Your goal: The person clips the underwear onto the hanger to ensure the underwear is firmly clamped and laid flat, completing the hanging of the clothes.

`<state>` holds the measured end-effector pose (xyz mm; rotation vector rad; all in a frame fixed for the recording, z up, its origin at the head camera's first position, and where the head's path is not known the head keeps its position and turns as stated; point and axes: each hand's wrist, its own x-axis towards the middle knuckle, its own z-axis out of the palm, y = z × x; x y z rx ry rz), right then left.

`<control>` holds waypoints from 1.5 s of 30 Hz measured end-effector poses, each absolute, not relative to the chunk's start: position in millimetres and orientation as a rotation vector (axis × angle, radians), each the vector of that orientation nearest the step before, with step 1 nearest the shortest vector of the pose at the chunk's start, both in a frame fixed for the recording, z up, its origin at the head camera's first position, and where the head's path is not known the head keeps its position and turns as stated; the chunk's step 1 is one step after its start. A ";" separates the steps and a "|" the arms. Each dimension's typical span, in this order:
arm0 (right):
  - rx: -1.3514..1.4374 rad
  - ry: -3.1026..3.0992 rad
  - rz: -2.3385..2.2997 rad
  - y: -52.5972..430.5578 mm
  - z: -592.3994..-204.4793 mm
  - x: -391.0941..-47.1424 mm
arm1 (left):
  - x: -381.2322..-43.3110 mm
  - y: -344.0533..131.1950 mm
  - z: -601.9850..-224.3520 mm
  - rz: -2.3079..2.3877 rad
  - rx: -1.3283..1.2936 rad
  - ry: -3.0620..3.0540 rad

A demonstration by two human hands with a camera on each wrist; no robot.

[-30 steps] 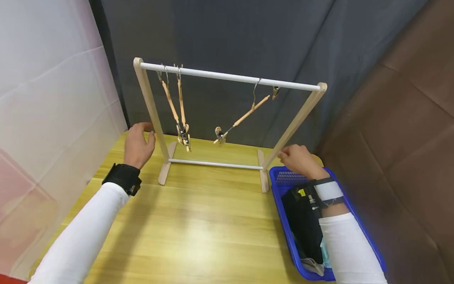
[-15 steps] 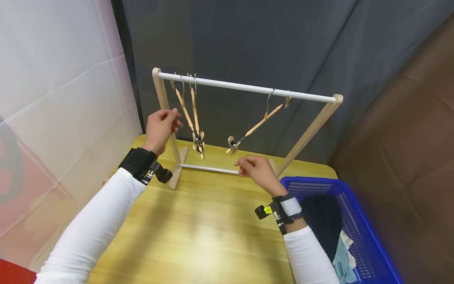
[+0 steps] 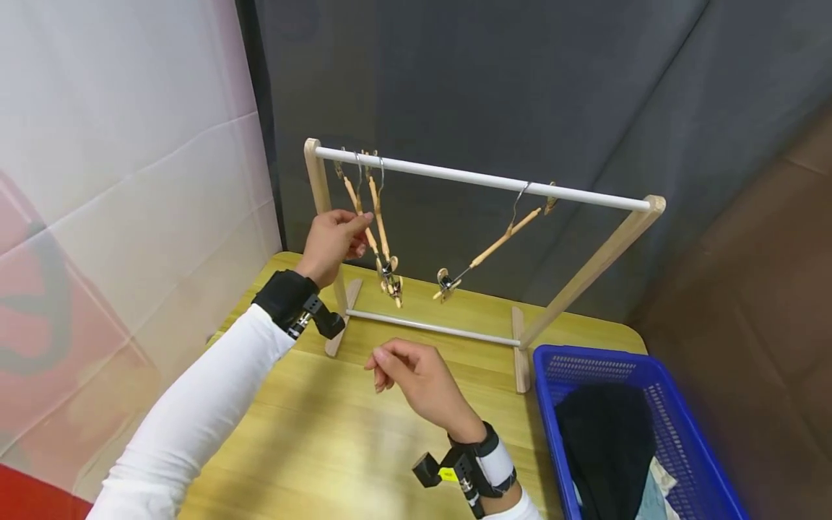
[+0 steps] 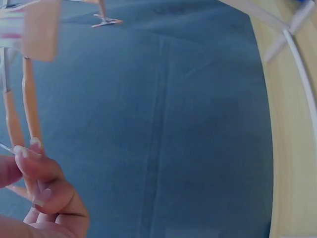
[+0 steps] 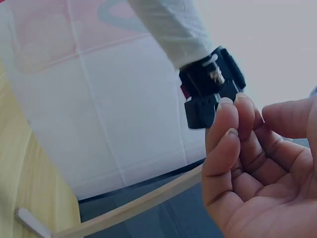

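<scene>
Three wooden clip hangers hang from the white rail of a small wooden rack, two close together at the left. My left hand is at the left-most hanger, its thumb over the near side of the wooden bar and its fingers curled behind. In the left wrist view, the fingertips close round the bar. The second hanger is right beside that hand. Farther right hangs the third hanger, slanted and apart. My right hand hovers over the table before the rack, fingers loosely curled with nothing in them.
A blue plastic basket stands at the right, holding black cloth and light blue and pale cloth. Wood-grain tabletop lies under the rack. Grey cloth hangs behind, a pale sheet at the left.
My left hand has moved from beside the left post to the left-most hanger. The right hand has come from the right post by the basket toward the middle front. The view has shifted.
</scene>
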<state>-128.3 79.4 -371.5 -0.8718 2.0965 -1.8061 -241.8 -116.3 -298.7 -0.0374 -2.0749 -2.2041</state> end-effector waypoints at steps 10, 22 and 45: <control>-0.825 2.096 -1.708 72.6 -354.6 -110.9 | -235.6 -117.5 -297.2 -2.175 -0.116 -2.064; -0.845 2.048 -1.713 61.7 -382.2 -121.1 | -231.7 -122.2 -288.7 -2.167 -0.139 -1.996; -0.883 1.961 -1.726 47.7 -392.9 -105.7 | -222.0 -139.5 -269.8 -2.214 -0.322 -1.743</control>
